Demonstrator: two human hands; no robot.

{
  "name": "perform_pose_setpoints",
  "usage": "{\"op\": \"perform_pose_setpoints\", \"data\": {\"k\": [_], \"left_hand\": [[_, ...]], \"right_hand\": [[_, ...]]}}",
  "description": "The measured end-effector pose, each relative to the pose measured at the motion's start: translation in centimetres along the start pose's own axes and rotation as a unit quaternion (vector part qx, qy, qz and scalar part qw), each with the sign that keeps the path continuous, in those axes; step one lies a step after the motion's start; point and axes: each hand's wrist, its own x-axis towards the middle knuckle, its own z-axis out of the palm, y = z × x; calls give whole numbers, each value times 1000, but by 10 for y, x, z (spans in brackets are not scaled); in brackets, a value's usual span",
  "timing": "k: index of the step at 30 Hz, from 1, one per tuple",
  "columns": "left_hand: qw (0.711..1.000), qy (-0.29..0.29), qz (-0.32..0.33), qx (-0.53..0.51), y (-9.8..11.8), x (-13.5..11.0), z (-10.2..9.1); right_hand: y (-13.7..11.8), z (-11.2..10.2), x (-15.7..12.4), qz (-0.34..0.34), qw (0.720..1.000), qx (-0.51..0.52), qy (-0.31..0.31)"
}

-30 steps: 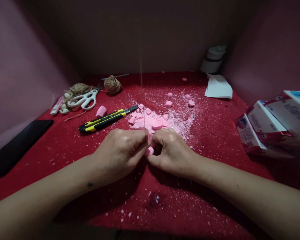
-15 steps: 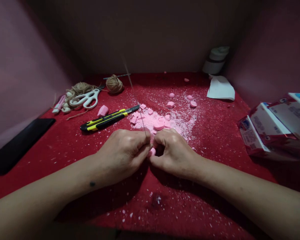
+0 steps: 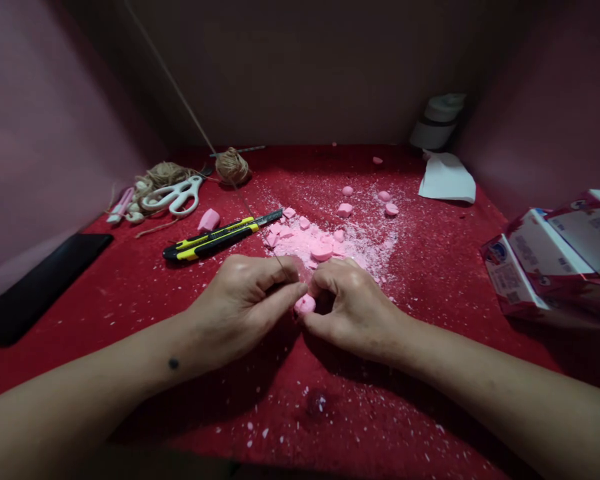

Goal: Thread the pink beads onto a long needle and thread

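At the near middle of the table, my left hand [image 3: 253,287] is closed, thumb and forefinger pinching a long thin wire-like strand [image 3: 173,80]. The strand rises from the fingers toward the upper left; whether it is wire or string I cannot tell. Against those fingertips, my right hand [image 3: 353,303] is closed on a small rounded pink piece [image 3: 305,305] with a small dark mark like a hole in its surface. The strand's lower end is hidden by my fingers. Just beyond both hands lies a heap of pink chips and powder [image 3: 325,243].
A black-and-yellow utility knife [image 3: 215,240] lies left of the heap, blade out. Behind it are white-handled scissors [image 3: 177,195], a twine ball [image 3: 233,167] and a pink block [image 3: 209,220]. A black slab [image 3: 40,290] lies left; cartons [image 3: 545,260] stand right, near a white paper [image 3: 447,177].
The strand has swung leftward and leans more. My left thumb has straightened, and more of the pink piece shows between the hands. The view has shifted slightly.
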Motion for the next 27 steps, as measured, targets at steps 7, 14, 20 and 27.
{"op": "perform_pose_setpoints", "data": {"k": [7, 14, 20, 27], "left_hand": [[999, 16, -1, 36, 5, -2, -7], [1000, 2, 11, 29, 5, -2, -2], [999, -12, 25, 40, -1, -3, 2], [993, -40, 76, 85, -3, -6, 8]], "right_hand": [[0, 1, 0, -1, 1000, 6, 3], [0, 0, 0, 2, 1000, 1, 2], [0, 0, 0, 5, 1000, -1, 0], [1, -1, 0, 4, 1000, 5, -6]]}}
